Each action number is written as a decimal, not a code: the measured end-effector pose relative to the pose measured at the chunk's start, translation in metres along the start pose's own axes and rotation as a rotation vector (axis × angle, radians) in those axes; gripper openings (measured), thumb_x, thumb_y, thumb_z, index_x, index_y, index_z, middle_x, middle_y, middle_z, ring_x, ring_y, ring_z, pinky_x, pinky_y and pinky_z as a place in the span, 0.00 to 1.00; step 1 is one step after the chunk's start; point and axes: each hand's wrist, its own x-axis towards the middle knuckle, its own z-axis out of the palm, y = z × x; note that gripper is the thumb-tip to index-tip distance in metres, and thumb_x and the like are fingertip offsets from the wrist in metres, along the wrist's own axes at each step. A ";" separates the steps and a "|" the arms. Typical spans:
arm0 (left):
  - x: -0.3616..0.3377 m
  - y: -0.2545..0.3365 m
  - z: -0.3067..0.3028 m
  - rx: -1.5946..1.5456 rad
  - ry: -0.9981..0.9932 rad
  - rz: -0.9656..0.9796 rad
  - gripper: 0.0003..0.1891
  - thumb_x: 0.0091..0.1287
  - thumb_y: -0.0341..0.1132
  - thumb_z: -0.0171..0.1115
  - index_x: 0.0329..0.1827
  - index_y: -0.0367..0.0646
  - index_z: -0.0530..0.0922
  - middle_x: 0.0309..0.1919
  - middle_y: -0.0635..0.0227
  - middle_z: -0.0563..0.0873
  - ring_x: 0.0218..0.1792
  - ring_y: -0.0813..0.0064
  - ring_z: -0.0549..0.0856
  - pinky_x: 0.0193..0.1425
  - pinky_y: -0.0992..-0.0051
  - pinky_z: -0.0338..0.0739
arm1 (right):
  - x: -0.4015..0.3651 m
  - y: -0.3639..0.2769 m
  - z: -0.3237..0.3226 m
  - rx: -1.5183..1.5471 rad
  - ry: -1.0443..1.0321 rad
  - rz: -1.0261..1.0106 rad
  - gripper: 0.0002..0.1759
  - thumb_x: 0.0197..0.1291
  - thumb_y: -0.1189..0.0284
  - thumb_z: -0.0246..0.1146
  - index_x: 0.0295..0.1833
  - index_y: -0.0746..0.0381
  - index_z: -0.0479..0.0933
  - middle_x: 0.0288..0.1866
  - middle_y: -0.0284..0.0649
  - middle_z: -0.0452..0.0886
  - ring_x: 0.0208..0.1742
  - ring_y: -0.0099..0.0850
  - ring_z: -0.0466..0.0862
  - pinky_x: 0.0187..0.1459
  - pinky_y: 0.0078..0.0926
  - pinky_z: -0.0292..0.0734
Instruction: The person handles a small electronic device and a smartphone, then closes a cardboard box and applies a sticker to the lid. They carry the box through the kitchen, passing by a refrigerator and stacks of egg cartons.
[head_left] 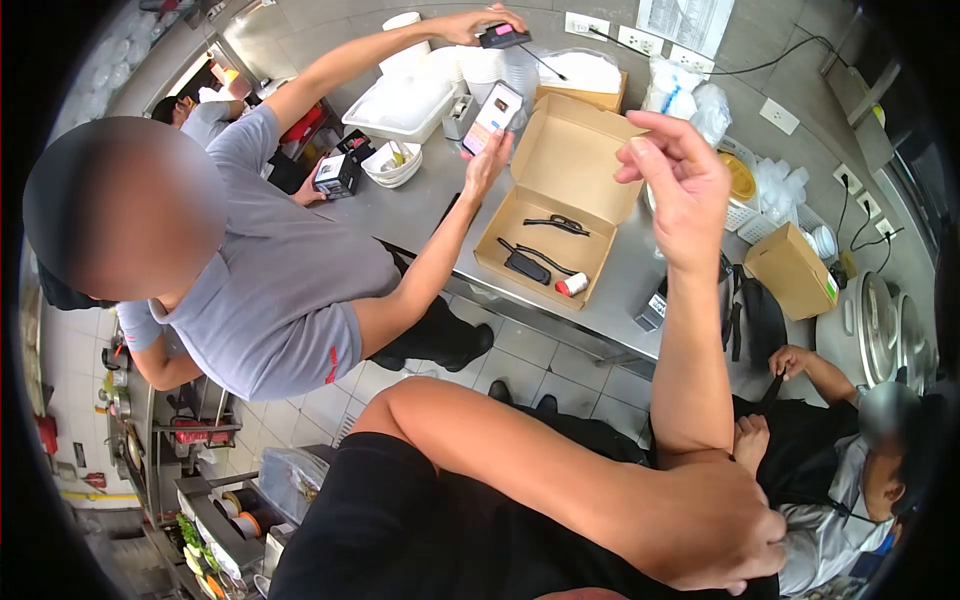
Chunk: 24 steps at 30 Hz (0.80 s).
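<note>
My right hand (685,185) is raised over the right side of the steel counter, its fingers loosely bent and apart, with nothing in it. My left arm crosses my body. My left hand (710,530) is curled near my right elbow, against my black shirt; its fingertips are partly hidden, so anything in them cannot be made out. Left of my right hand, an open cardboard box (565,150) holds black straps (557,224), a black device (527,267) and a small red-and-white roll (571,284).
A co-worker in a grey shirt (270,330) holds a phone (494,118) and a black device (503,37). Another person (840,470) sits at the right beside a black bag (755,315). White tubs (400,110), a bowl (391,165) and a smaller carton (793,268) stand on the counter (420,215).
</note>
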 end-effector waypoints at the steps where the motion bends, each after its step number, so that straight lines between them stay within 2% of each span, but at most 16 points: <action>1: 0.007 -0.001 0.000 0.001 0.001 0.001 0.16 0.66 0.43 0.70 0.41 0.36 0.82 0.32 0.55 0.86 0.34 0.48 0.89 0.41 0.53 0.82 | 0.001 0.009 0.002 0.014 -0.003 0.031 0.12 0.72 0.78 0.66 0.58 0.69 0.83 0.39 0.37 0.86 0.36 0.21 0.85 0.41 0.21 0.83; 3: 0.020 0.001 -0.002 0.061 0.013 -0.001 0.15 0.66 0.44 0.70 0.33 0.39 0.82 0.29 0.54 0.85 0.30 0.47 0.87 0.42 0.53 0.82 | 0.004 0.031 0.009 0.032 0.008 0.055 0.12 0.72 0.78 0.66 0.58 0.68 0.83 0.38 0.37 0.86 0.36 0.21 0.85 0.40 0.20 0.83; 4: 0.029 0.000 -0.012 0.042 -0.169 -0.019 0.14 0.76 0.44 0.59 0.44 0.41 0.83 0.37 0.55 0.87 0.38 0.57 0.89 0.48 0.58 0.82 | 0.007 0.040 0.014 0.053 0.038 0.103 0.12 0.72 0.78 0.66 0.58 0.68 0.83 0.39 0.37 0.86 0.35 0.21 0.85 0.40 0.20 0.83; 6: 0.030 0.003 -0.008 0.064 -0.042 0.136 0.12 0.76 0.41 0.59 0.50 0.42 0.81 0.44 0.58 0.85 0.44 0.59 0.88 0.52 0.59 0.82 | 0.017 0.063 0.021 0.058 0.115 0.183 0.14 0.71 0.76 0.68 0.59 0.69 0.82 0.40 0.37 0.86 0.36 0.22 0.85 0.40 0.20 0.82; 8: 0.011 0.003 -0.027 0.191 -0.021 0.105 0.12 0.76 0.39 0.60 0.55 0.43 0.80 0.51 0.60 0.83 0.49 0.61 0.87 0.55 0.59 0.82 | 0.030 0.089 0.024 0.048 0.210 0.174 0.15 0.70 0.75 0.69 0.59 0.69 0.82 0.41 0.37 0.86 0.36 0.22 0.85 0.40 0.20 0.82; 9: -0.016 -0.009 -0.049 0.432 -0.022 0.009 0.13 0.76 0.37 0.60 0.58 0.43 0.80 0.55 0.62 0.83 0.52 0.62 0.86 0.57 0.60 0.82 | 0.036 0.104 0.022 0.039 0.278 0.172 0.15 0.70 0.74 0.69 0.59 0.68 0.82 0.41 0.38 0.86 0.36 0.23 0.85 0.40 0.20 0.81; 10: -0.063 -0.056 -0.090 1.182 -0.037 -0.220 0.14 0.76 0.36 0.60 0.61 0.44 0.79 0.58 0.63 0.82 0.55 0.63 0.86 0.59 0.60 0.82 | 0.042 0.124 0.014 0.039 0.316 0.178 0.20 0.67 0.71 0.72 0.60 0.67 0.81 0.46 0.40 0.86 0.40 0.25 0.86 0.41 0.22 0.81; 11: -0.146 -0.135 -0.149 2.069 -0.235 -0.437 0.16 0.75 0.35 0.60 0.64 0.44 0.78 0.62 0.64 0.81 0.58 0.64 0.85 0.61 0.61 0.83 | 0.050 0.144 0.007 0.034 0.331 0.159 0.20 0.67 0.71 0.72 0.60 0.67 0.81 0.46 0.40 0.86 0.40 0.25 0.86 0.41 0.22 0.81; 12: -0.227 -0.217 -0.205 2.588 -0.597 -0.589 0.18 0.75 0.33 0.60 0.67 0.45 0.78 0.65 0.66 0.80 0.61 0.65 0.85 0.63 0.61 0.83 | 0.056 0.164 0.000 -0.054 0.384 0.193 0.22 0.65 0.68 0.74 0.61 0.66 0.80 0.48 0.41 0.85 0.42 0.26 0.86 0.43 0.24 0.82; 13: -0.303 -0.283 -0.255 2.727 -0.871 -0.658 0.20 0.75 0.32 0.61 0.70 0.45 0.77 0.69 0.67 0.79 0.63 0.66 0.84 0.65 0.61 0.83 | 0.060 0.180 -0.008 -0.142 0.431 0.231 0.25 0.63 0.66 0.76 0.61 0.65 0.80 0.49 0.42 0.85 0.45 0.28 0.86 0.44 0.25 0.82; 14: -0.338 -0.317 -0.260 2.704 -0.931 -0.647 0.23 0.69 0.30 0.65 0.69 0.43 0.77 0.66 0.71 0.80 0.62 0.68 0.84 0.61 0.59 0.85 | 0.066 0.192 -0.018 -0.200 0.343 0.336 0.41 0.57 0.63 0.79 0.74 0.62 0.71 0.62 0.47 0.80 0.55 0.32 0.85 0.51 0.31 0.82; 15: -0.336 -0.313 -0.253 2.709 -0.981 -0.670 0.23 0.69 0.29 0.63 0.68 0.45 0.77 0.62 0.72 0.80 0.63 0.69 0.82 0.60 0.59 0.86 | 0.069 0.199 -0.012 -0.202 0.341 0.324 0.41 0.57 0.63 0.79 0.74 0.62 0.71 0.62 0.47 0.80 0.55 0.32 0.85 0.51 0.31 0.82; 18: -0.314 -0.287 -0.237 2.830 -0.871 -0.659 0.21 0.71 0.29 0.60 0.67 0.46 0.77 0.57 0.72 0.80 0.63 0.70 0.81 0.57 0.59 0.88 | 0.088 0.212 -0.010 0.048 0.223 0.547 0.65 0.54 0.72 0.80 0.89 0.54 0.42 0.75 0.46 0.67 0.70 0.35 0.75 0.66 0.41 0.74; 20: -0.317 -0.286 -0.234 2.764 -0.816 -0.666 0.20 0.71 0.31 0.62 0.66 0.45 0.78 0.58 0.70 0.80 0.62 0.69 0.81 0.57 0.60 0.87 | 0.093 0.211 0.001 0.087 0.201 0.485 0.64 0.53 0.73 0.80 0.88 0.54 0.45 0.73 0.44 0.69 0.69 0.34 0.76 0.65 0.41 0.75; 22: -0.247 -0.215 -0.226 2.544 -0.523 -0.598 0.20 0.69 0.32 0.64 0.65 0.44 0.79 0.58 0.67 0.81 0.61 0.66 0.82 0.57 0.60 0.86 | 0.094 0.216 0.005 0.216 0.153 0.401 0.55 0.53 0.77 0.79 0.83 0.57 0.55 0.67 0.40 0.74 0.66 0.32 0.78 0.62 0.38 0.80; 24: -0.152 -0.098 -0.198 1.854 -0.128 -0.492 0.21 0.68 0.34 0.67 0.64 0.44 0.81 0.58 0.65 0.82 0.60 0.63 0.83 0.58 0.60 0.85 | 0.094 0.219 0.003 0.209 0.146 0.383 0.52 0.53 0.77 0.79 0.81 0.57 0.59 0.65 0.38 0.75 0.64 0.31 0.79 0.60 0.36 0.82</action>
